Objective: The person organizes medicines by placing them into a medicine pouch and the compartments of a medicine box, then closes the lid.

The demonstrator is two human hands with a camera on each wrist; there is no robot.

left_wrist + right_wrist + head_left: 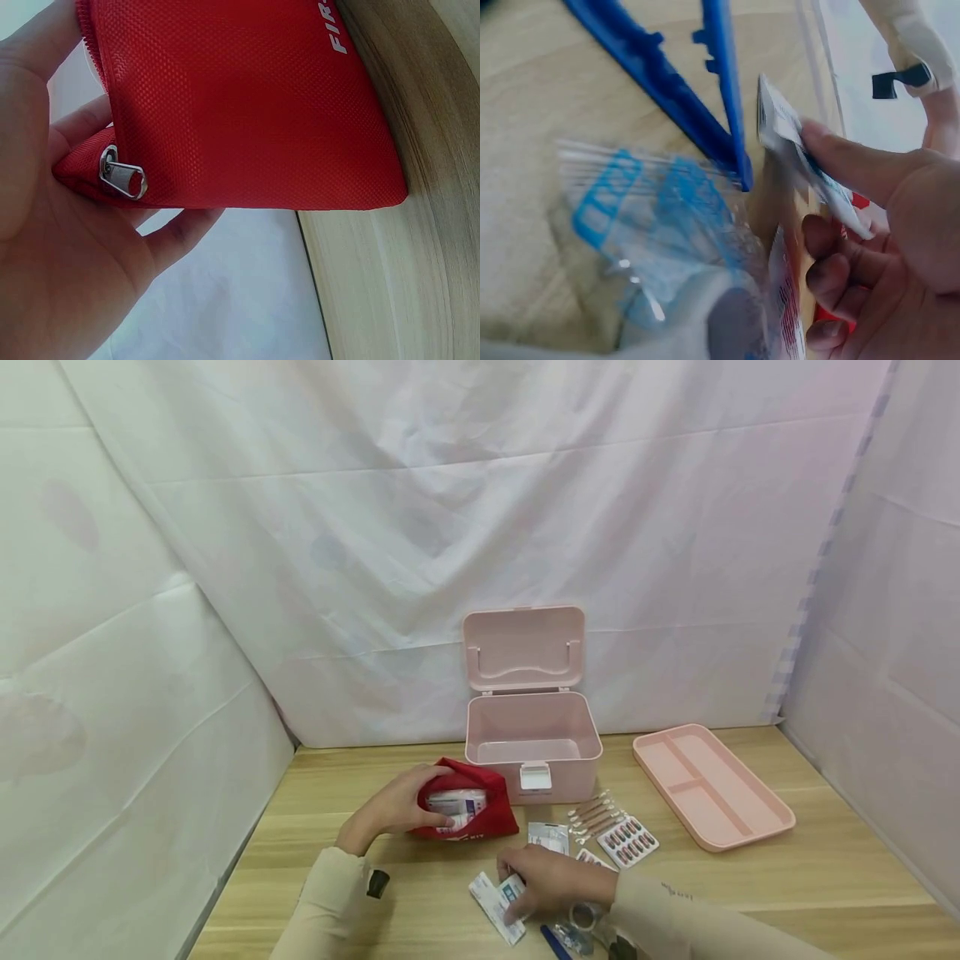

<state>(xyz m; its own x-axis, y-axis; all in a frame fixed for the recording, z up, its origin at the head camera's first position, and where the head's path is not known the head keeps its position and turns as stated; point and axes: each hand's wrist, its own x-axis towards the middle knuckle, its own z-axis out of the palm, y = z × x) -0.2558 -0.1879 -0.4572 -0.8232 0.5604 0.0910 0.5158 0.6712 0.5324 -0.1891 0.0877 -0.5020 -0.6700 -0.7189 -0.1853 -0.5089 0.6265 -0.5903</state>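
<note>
Your left hand [401, 800] was gripping with thumb [431, 818] apart from the fingers [432, 771]; your right hand [551, 878] pinched, its forearm [675, 912] slanting inward.

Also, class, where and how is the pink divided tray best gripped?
The pink tray is probably best pinched by its long right rim, from the right, thumb inside: it lies open side up with a raised wall, while cotton swabs and a capsule pack lie off its left.
</note>
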